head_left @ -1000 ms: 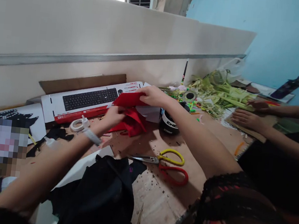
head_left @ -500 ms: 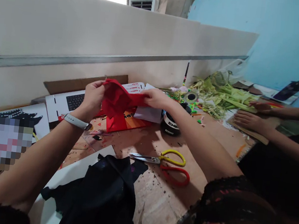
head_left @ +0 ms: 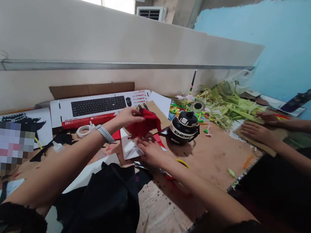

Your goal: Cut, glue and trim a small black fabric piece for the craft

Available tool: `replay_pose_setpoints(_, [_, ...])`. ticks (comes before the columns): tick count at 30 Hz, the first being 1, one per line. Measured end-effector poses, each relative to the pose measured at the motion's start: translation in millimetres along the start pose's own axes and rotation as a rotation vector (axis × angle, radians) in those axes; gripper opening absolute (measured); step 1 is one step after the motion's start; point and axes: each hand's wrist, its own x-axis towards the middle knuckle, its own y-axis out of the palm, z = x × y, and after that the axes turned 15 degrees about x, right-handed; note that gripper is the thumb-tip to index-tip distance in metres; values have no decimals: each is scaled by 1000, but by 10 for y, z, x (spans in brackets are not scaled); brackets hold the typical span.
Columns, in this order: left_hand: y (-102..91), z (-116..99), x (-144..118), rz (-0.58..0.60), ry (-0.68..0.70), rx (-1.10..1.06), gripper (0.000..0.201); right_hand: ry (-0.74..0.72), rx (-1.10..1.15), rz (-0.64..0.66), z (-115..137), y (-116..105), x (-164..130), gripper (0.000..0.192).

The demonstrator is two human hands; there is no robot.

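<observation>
My left hand (head_left: 129, 120), with a grey watch strap at its wrist, is closed on a piece of red cloth (head_left: 148, 125) and lifts it above the table. My right hand (head_left: 151, 150) lies lower with its fingers spread, on a white paper sheet (head_left: 129, 147) under the cloth. Below my right wrist are scissors with a yellow handle (head_left: 182, 163) and a red one; my forearm hides much of them. Black cloth (head_left: 106, 200) lies nearest me, partly over a white board.
A keyboard box (head_left: 97, 106) stands behind my hands. Right of them is a black jar-like bottle (head_left: 183, 129), then a tape roll (head_left: 198, 106) and green husks (head_left: 229, 106). A co-worker's hands (head_left: 257, 132) rest on cardboard at right. White tape (head_left: 84, 131) lies left.
Both hands have come down toward the table, the right one furthest, and it no longer stretches the red cloth. The left still holds the cloth, now bunched over the white paper.
</observation>
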Motion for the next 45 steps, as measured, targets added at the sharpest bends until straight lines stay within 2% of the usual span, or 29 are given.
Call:
replay_pose_setpoints(2, [-31, 42, -98, 80, -5, 47, 20, 15, 29, 12, 14, -41, -2, 58])
replay_pose_setpoints(7, [-275, 77, -459, 164, 18, 205, 31, 85, 52, 28, 37, -110, 42, 59])
replay_pose_setpoints(12, [-525, 55, -1172, 269, 82, 293, 31, 98, 15, 126, 152, -235, 64, 37])
replay_pose_setpoints(15, [-660, 36, -1605, 239, 98, 277, 26, 54, 46, 109, 319, -355, 130, 29])
replay_pose_setpoints(18, [-775, 30, -1912, 222, 116, 335, 23, -22, 359, 40, 570, -423, 218, 34])
replay_pose_setpoints(20, [-816, 32, -2046, 236, 143, 366, 23, -106, 656, 70, 762, -413, 262, 43])
replay_pose_setpoints(23, [-818, 29, -2177, 272, 227, 416, 25, -190, 855, 157, 1036, -327, 286, 45])
replay_pose_setpoints(25, [-804, 18, -2244, 295, 263, 464, 25, -226, 829, 152, 1186, -252, 278, 38])
replay_pose_setpoints(30, [-829, -9, -2416, 324, 246, 504, 16, -251, 763, 67, 1406, -125, 224, 29])
replay_pose_setpoints(36, [-872, 40, -2585, 316, 268, 494, 17, -284, 705, 16, 1441, 35, 119, 29])
replay_pose_setpoints(41, [-861, 100, -2674, 332, 266, 424, 17, -234, 707, 23, 1403, 226, 45, 34])
replay_pose_setpoints(45, [-801, 176, -2711, 311, 174, 296, 14, -182, 787, 42, 1416, 291, 36, 38])
